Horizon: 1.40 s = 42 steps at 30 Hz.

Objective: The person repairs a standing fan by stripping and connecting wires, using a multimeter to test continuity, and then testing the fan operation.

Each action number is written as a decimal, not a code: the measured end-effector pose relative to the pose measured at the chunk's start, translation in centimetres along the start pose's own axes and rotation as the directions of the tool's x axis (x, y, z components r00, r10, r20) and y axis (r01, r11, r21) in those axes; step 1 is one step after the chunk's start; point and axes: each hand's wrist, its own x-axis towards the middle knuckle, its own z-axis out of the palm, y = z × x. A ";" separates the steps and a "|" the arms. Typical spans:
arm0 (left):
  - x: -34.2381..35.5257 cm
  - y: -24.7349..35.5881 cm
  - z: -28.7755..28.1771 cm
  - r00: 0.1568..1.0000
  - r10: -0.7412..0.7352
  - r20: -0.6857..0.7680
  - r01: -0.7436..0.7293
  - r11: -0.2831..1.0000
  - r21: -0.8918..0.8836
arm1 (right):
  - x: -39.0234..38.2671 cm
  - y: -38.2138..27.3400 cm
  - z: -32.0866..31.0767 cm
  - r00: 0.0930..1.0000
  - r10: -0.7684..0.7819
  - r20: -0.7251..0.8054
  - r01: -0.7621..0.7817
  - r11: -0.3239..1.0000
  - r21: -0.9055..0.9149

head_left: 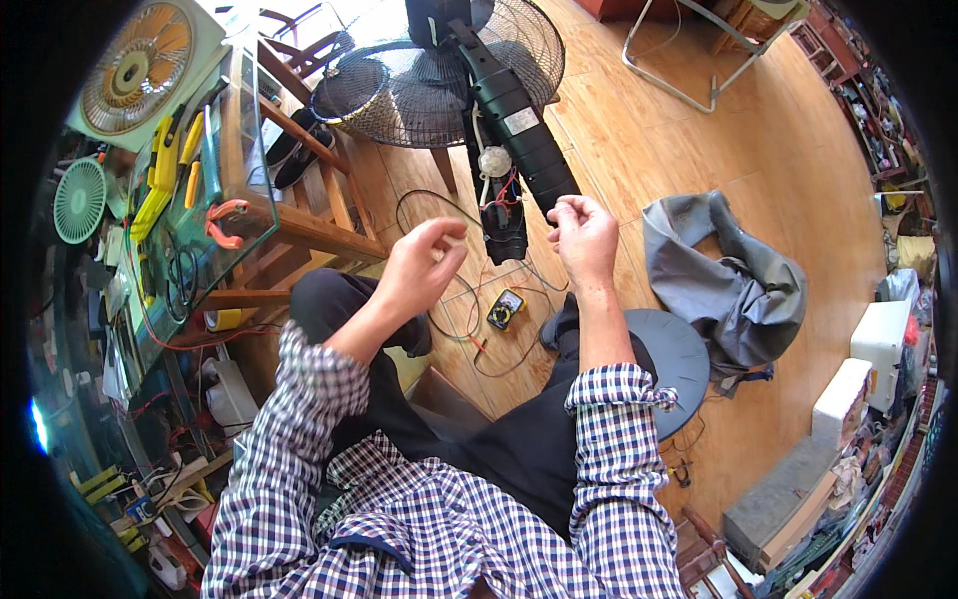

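Head view: left hand [421, 266], right hand [587, 238] near black fan [506, 98]; fingers curled narrow, any hold unclear.

Straight ahead: pedestal fan [499, 100]. Multimeter [506, 308] on floor [838, 250] between the feet, nearer than the fan. Left: table [254, 215], desk fan [135, 70] toward its far end. Right: disc [674, 364] beside right leg; cloth [733, 290] on floor beyond it.
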 end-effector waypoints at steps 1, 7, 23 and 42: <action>1.8 -1.6 1.1 0.998 0.058 -0.036 -0.055 0.994 0.090 | 0.1 0.5 0.2 0.999 0.006 0.047 -0.004 0.999 -0.049; 6.8 -4.9 3.8 0.998 -0.011 0.062 -0.001 0.981 0.196 | -0.7 1.4 2.7 0.952 0.104 0.289 -0.051 0.982 -0.184; 6.0 -7.0 5.4 1.000 -0.013 -0.005 0.013 0.998 0.069 | 0.6 2.7 4.6 0.910 0.276 0.309 -0.264 0.961 -0.082; 6.2 -5.1 4.6 0.797 -0.552 0.245 0.536 0.459 -0.709 | 1.0 2.7 4.0 0.864 0.416 0.285 -0.446 0.894 0.046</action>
